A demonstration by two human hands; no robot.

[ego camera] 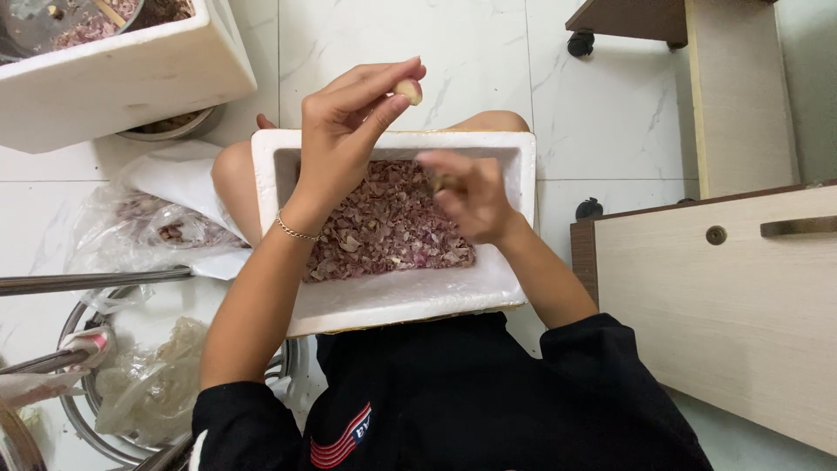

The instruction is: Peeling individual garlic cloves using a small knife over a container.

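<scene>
A white foam box (397, 301) rests on my lap, filled with pinkish-purple dry peels (384, 227). My left hand (349, 131) is raised above the box's far edge and pinches a small pale peeled clove (408, 90) between thumb and fingertips; a thin bracelet circles that wrist. My right hand (466, 196) hovers over the peels at the box's right side, blurred, fingers curled around something small that I cannot make out.
Another white foam box (131, 78) with peels stands at the top left over a metal bowl. A clear plastic bag (148, 227) lies left, a metal basin (87, 419) with plastic at lower left. A wooden drawer unit (724, 296) on castors stands right. White tiled floor.
</scene>
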